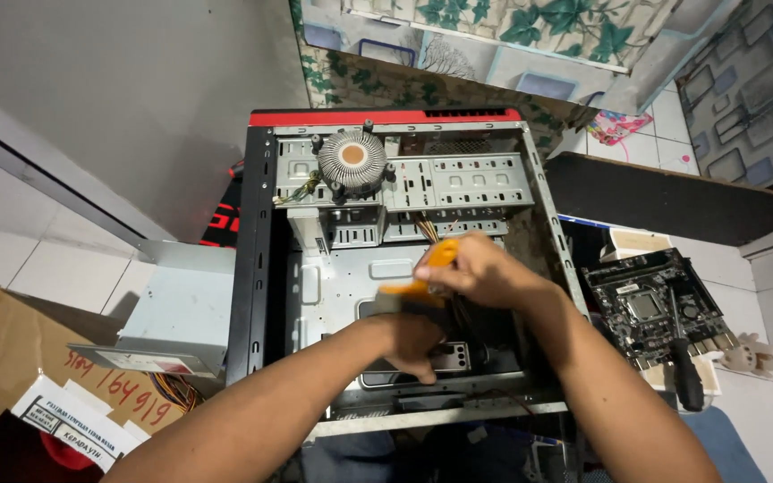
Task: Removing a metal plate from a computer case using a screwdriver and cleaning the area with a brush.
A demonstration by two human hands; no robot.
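1. Computer case (261, 268): it lies on its side on the floor with the open panel up, so I look straight down into the bare metal bay where both of my hands work.
2. Right hand (485, 273): closed around the orange handle (440, 255) of a tool, gripped from above over the middle of the case. The working end is hidden, so I cannot tell what kind of tool it is.
3. Left hand (413, 344): curled low in the case near the rear edge, fingers bent against a dark part. I judge it steadies that part, but whether it grips anything I cannot tell.
4. Cooler fan (352, 159): set loose on top of the drive cage at the far end, out of the way of the bay.
5. Power supply (176, 313): resting outside the case on the left, partly over a cardboard box (11, 358), its wires trailing down.
6. Motherboard (655, 309): laid flat to the right, well apart from the case, with a black-handled screwdriver (683, 353) lying across it within reach.
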